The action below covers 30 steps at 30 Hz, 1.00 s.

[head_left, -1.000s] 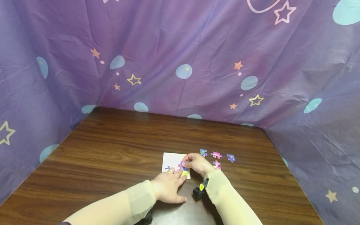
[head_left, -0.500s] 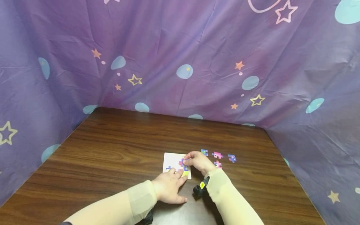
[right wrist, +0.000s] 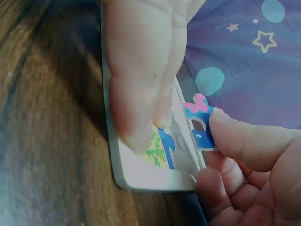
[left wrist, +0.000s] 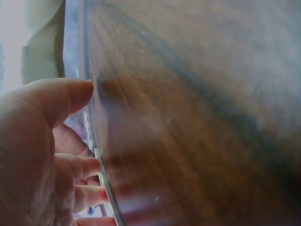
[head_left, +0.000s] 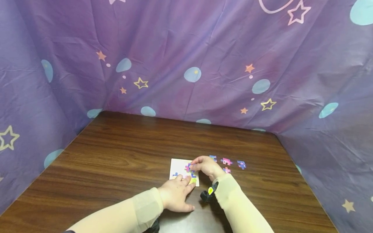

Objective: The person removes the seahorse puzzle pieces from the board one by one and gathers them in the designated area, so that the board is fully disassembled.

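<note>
A white puzzle board [head_left: 177,166] lies on the table in front of both hands. My left hand [head_left: 175,195] lies with fingers spread, fingertips pressing on the board's near part and thumb out on the table. A yellow-green and blue puzzle piece [right wrist: 157,153] lies in the board under those fingertips, partly hidden. My right hand [head_left: 207,166] pinches a pink and blue puzzle piece [right wrist: 204,140] between thumb and fingers, tilted above the board's right side. Another blue piece [head_left: 175,175] shows on the board's left, just past the left fingertips.
Several loose puzzle pieces lie right of the board: a pink one [head_left: 226,161], a blue one [head_left: 241,164], another pink one [head_left: 227,170] and a blue-green one [head_left: 213,158] partly behind the right hand. A purple patterned curtain [head_left: 163,64] surrounds the wooden table [head_left: 128,142].
The right hand has shifted the pinched puzzle piece slightly away from the body, apart from the yellow-green piece. The left hand keeps its place on the board.
</note>
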Tool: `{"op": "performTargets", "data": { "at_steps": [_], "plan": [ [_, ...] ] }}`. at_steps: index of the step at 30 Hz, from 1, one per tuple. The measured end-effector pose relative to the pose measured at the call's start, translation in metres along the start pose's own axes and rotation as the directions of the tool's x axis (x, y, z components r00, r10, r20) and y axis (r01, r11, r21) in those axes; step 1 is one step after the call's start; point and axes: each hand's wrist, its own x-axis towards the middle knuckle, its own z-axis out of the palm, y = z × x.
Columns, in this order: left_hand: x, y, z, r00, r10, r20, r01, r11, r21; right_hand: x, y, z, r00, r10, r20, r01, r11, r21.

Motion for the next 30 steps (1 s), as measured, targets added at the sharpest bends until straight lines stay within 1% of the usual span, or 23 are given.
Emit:
{"op": "performTargets", "data": {
  "at_steps": [3,8,15,18,21,24,30],
  "plan": [
    [0.000,0.000,-0.001,1.000,0.003,0.000,-0.003,1.000,-0.007,-0.001,0.000,-0.002,1.000,0.001,-0.002,-0.001,0.999,0.033],
    [-0.001,0.000,-0.003,1.000,-0.002,-0.005,0.002,1.000,-0.017,0.000,-0.002,-0.007,1.000,0.006,-0.002,-0.006,0.991,0.130],
    [-0.002,0.000,-0.005,1.000,-0.006,0.003,0.006,0.999,-0.038,0.004,-0.002,-0.013,1.000,0.008,0.000,-0.008,0.987,0.160],
    [-0.002,-0.001,-0.005,1.000,-0.006,0.010,0.007,0.999,-0.041,0.004,-0.001,-0.016,1.000,0.019,0.002,-0.019,0.978,0.210],
    [-0.001,-0.001,-0.004,1.000,-0.011,0.020,0.012,0.999,-0.043,0.003,0.000,-0.021,1.000,0.024,0.005,-0.025,0.971,0.238],
    [-0.001,0.000,-0.004,1.000,-0.012,0.025,0.013,0.999,-0.044,0.001,0.001,-0.028,1.000,0.021,0.012,-0.023,0.970,0.242],
    [-0.001,-0.001,-0.003,1.000,-0.013,0.022,0.014,0.999,-0.035,-0.006,0.008,-0.049,0.999,0.018,0.050,-0.028,0.980,0.199]
  ]
}}
